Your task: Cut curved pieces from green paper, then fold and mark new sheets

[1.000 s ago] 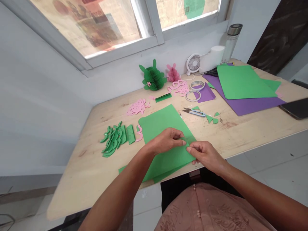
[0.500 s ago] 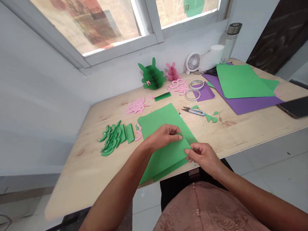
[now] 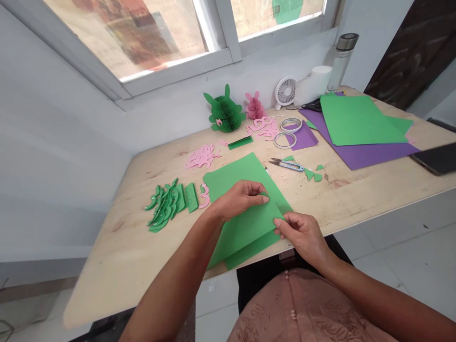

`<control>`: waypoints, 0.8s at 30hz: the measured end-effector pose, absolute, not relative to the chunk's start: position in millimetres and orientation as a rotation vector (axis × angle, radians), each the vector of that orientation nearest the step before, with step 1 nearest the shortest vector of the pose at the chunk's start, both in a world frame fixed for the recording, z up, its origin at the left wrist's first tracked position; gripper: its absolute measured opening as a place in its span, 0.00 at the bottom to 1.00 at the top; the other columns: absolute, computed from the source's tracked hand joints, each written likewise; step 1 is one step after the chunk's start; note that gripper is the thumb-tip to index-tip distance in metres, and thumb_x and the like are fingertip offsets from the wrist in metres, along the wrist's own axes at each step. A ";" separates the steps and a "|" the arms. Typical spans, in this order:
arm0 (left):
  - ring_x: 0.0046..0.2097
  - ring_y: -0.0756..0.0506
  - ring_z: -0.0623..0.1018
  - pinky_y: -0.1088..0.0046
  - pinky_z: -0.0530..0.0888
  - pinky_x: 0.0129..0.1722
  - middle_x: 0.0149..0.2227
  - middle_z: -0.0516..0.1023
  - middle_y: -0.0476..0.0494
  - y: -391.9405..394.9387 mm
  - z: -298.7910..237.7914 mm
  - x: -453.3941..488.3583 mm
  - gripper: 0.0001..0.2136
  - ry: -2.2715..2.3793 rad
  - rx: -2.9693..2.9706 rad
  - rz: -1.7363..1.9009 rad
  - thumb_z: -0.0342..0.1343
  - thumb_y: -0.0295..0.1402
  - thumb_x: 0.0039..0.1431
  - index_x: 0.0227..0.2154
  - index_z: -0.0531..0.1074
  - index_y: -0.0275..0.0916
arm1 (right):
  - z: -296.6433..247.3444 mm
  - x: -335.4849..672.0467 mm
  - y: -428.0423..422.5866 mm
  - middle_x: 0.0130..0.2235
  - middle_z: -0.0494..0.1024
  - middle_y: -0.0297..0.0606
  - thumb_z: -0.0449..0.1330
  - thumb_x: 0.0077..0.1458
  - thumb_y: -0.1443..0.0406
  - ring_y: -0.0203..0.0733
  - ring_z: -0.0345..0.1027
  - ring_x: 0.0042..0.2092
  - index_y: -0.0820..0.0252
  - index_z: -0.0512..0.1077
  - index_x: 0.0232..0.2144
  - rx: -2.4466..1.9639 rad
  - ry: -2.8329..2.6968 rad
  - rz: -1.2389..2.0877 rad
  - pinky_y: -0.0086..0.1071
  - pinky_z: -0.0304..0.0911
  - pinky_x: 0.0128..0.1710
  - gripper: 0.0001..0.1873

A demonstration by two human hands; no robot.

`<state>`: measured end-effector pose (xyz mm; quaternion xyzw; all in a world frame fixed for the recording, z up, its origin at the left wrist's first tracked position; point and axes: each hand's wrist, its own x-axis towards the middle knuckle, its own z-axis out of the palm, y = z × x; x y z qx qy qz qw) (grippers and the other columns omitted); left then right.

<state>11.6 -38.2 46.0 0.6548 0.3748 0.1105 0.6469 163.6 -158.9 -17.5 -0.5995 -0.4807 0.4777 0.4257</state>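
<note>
Two green paper sheets lie stacked near the front edge of the wooden table. My left hand rests on the top sheet, its fingers pinched on a small green paper piece. My right hand pinches the near right corner of the top sheet and lifts it slightly off the lower one. A pile of green cut-outs and a pink cut-out lie just left of the sheets.
Snips and green scraps lie right of the sheets. Farther back are pink cut-outs, tape rings, green and pink paper figures, a small fan, a bottle. Green and purple sheets and a phone lie at the right.
My right hand has slid toward me along the sheet's edge with the corner pinched. The top sheet's near end has shifted right, off the lower sheet. My left hand has stayed put.
</note>
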 end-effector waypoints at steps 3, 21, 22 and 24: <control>0.24 0.55 0.60 0.77 0.57 0.25 0.21 0.64 0.55 -36.7 45.2 12.0 0.15 0.844 1.481 0.256 0.64 0.41 0.45 0.26 0.71 0.34 | -15.4 162.7 -158.8 0.19 0.72 0.33 0.57 0.54 0.54 0.37 0.65 0.24 0.59 0.69 0.18 -1.485 -1.187 1.180 0.29 0.59 0.26 0.19; 0.25 0.55 0.61 0.77 0.57 0.25 0.21 0.65 0.55 -29.0 46.1 12.6 0.13 0.786 1.513 0.185 0.62 0.40 0.46 0.25 0.70 0.34 | -6.2 165.2 -156.2 0.22 0.77 0.38 0.58 0.51 0.50 0.37 0.68 0.25 0.60 0.74 0.20 -1.387 -1.085 1.347 0.30 0.62 0.28 0.21; 0.25 0.55 0.61 0.78 0.56 0.25 0.21 0.65 0.55 -28.2 45.4 12.7 0.14 0.782 1.526 0.174 0.62 0.41 0.46 0.25 0.70 0.34 | -6.6 166.1 -155.3 0.22 0.76 0.37 0.59 0.50 0.50 0.37 0.67 0.25 0.60 0.74 0.20 -1.403 -1.079 1.351 0.30 0.62 0.27 0.20; 0.24 0.55 0.60 0.78 0.56 0.25 0.21 0.64 0.55 -26.7 44.2 13.1 0.14 0.775 1.554 0.155 0.62 0.41 0.46 0.25 0.70 0.34 | -7.5 168.1 -153.5 0.22 0.76 0.36 0.61 0.48 0.52 0.36 0.66 0.24 0.60 0.74 0.21 -1.439 -1.066 1.356 0.29 0.61 0.26 0.18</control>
